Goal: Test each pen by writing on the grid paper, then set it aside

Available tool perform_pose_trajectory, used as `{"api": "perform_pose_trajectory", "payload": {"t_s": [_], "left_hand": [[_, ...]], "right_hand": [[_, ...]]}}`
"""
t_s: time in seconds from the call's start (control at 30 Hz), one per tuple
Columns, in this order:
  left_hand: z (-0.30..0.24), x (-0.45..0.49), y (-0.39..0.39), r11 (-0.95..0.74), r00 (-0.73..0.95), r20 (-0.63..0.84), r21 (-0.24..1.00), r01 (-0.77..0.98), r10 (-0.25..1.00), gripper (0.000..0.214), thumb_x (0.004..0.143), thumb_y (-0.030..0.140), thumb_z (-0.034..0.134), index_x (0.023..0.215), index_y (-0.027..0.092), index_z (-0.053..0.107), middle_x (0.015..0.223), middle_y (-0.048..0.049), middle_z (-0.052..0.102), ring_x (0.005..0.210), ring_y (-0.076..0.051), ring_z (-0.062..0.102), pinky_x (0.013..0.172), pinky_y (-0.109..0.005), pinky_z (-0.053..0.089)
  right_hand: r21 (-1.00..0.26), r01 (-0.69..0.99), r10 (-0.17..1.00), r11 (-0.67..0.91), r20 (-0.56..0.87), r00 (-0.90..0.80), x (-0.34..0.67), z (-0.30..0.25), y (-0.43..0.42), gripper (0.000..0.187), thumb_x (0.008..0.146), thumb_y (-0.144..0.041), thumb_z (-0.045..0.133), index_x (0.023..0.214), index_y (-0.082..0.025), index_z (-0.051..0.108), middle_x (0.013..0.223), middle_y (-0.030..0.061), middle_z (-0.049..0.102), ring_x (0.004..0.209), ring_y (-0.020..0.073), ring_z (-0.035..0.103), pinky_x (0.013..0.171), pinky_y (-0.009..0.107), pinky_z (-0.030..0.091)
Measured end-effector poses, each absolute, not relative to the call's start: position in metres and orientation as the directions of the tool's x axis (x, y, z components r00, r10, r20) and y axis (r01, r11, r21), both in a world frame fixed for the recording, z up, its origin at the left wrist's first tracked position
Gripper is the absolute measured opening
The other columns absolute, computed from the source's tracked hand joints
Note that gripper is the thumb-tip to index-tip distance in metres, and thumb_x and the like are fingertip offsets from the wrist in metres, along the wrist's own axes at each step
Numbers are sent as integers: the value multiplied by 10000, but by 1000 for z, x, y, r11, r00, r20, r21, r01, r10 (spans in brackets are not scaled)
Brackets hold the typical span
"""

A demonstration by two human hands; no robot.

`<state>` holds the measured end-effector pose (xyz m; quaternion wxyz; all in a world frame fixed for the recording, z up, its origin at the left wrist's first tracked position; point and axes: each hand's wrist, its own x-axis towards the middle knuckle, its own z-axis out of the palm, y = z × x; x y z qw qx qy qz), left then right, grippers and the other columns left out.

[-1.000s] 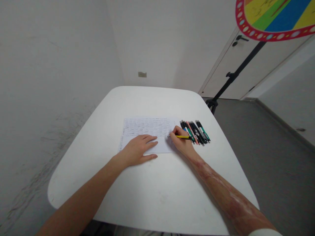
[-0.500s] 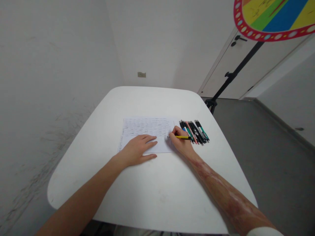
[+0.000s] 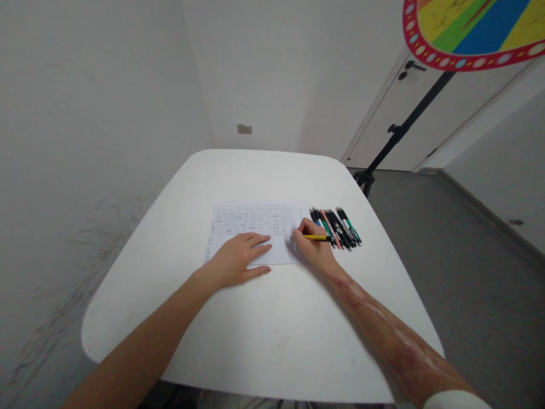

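A sheet of paper (image 3: 272,255) lies on the white table, its upper part covered in rows of handwriting and its lower part blank. My left hand (image 3: 238,258) rests flat on the sheet's lower left, fingers spread, the thumb reaching past the near edge. At the sheet's right side, my right hand (image 3: 314,245) grips a yellow pen (image 3: 315,237) with a dark end. The pen's tip points left at the paper near the last written rows; whether it touches cannot be made out. Just right of that hand lies a row of several pens (image 3: 340,230), black, green and pink.
The white table (image 3: 272,335) has rounded corners and stands against the walls. Behind its right side, a colourful wheel (image 3: 477,34) with a red rim is mounted on a black stand (image 3: 409,122). A door (image 3: 395,125) and a wall plate (image 3: 244,129) are beyond.
Almost nothing differs. The whole view has shifted very slightly, while both hands, the paper and the pens keep their places.
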<state>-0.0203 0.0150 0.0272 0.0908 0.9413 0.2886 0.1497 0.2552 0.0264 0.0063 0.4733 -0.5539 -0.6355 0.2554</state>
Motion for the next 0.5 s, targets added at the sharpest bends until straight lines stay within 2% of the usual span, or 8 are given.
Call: {"api": "perform_pose_trajectory", "payload": {"t_s": [0.5], "left_hand": [[28,-20,15,-819,789,230,245,519,569,506,1093,548,636,1476,217,651,1606,-138,621,1423,-339,620,1186,-538,536]], "right_hand": [[-850,463,940,250,328,93,255,7,26,249,878,-226,595,698,-256,425,608,-56,446,594,140,421,578,321,288]]}}
